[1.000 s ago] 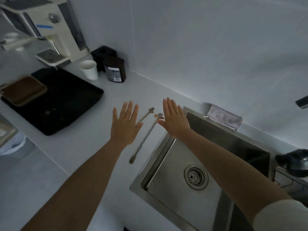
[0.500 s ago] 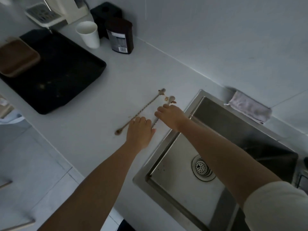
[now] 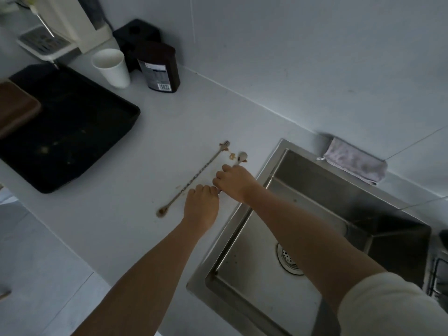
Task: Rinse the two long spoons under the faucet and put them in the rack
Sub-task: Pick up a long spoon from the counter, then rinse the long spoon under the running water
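Two long metal spoons lie side by side on the white counter (image 3: 135, 180), left of the sink (image 3: 315, 190), with brown residue around their ends. The left spoon (image 3: 196, 177) lies bare and diagonal. Only the far end of the right spoon (image 3: 242, 156) shows. My right hand (image 3: 236, 183) is curled down over its shaft, fingers closed on it. My left hand (image 3: 201, 206) is curled over the counter just behind, knuckles almost touching the right hand. What its fingers grip is hidden. No faucet or rack shows.
A black tray (image 3: 72, 132) with a brown dish (image 3: 14, 105) sits at the left. A white paper cup (image 3: 111, 67), a dark jar (image 3: 158, 66) and a white appliance (image 3: 60, 23) stand at the back. A folded cloth (image 3: 354, 161) lies behind the sink.
One second ago both hands were spread flat above the spoons. They have since dropped onto the right spoon and curled their fingers. The left spoon has not moved.
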A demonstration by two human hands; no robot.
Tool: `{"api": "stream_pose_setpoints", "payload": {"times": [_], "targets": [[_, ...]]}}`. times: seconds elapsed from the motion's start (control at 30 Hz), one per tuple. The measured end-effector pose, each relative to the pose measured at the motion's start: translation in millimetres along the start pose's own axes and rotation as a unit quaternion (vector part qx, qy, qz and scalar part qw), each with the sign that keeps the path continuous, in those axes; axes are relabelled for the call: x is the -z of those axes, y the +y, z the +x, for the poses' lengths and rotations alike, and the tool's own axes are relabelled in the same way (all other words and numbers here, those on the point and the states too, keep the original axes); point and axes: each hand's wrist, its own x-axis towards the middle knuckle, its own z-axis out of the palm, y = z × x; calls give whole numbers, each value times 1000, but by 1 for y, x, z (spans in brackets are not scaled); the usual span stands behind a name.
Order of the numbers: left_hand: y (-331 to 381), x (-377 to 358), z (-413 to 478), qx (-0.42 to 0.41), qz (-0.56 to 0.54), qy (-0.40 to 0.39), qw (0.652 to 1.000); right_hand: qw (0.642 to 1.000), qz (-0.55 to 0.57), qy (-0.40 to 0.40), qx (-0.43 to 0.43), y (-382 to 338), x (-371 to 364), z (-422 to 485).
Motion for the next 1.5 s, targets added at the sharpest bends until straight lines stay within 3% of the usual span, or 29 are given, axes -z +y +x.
{"api": "stream_pose_setpoints", "payload": {"times": [0.13,0.27,0.37,0.6,0.9,1.13,1.2,1.27,1.33,1.43,1.5], "targets": [[1,17,0,10,0,-47,999,999,3,41,8,1,6,-7],[-2,37,6,-18,10,-25,999,996,4,84,-23,11,33,-24],[-2,64,11,-49,5,51,997,984,26,153,-82,19,57,-47],[28,126,37,-173,44,54,982,959,107,136,-225,44,88,-114],[114,179,52,-324,132,117,929,923,72,192,-326,70,81,-210],[157,199,64,-385,175,115,899,895,110,141,-409,75,85,-251],[160,203,70,-386,169,122,899,867,145,184,-440,75,88,-259],[160,208,73,-392,164,130,896,809,203,260,-487,74,94,-269],[162,213,78,-434,143,200,867,718,258,341,-549,74,98,-284],[171,218,85,-445,145,200,861,565,341,430,-616,76,93,-310],[175,215,91,-458,145,203,854,468,399,444,-652,77,82,-324]]}}
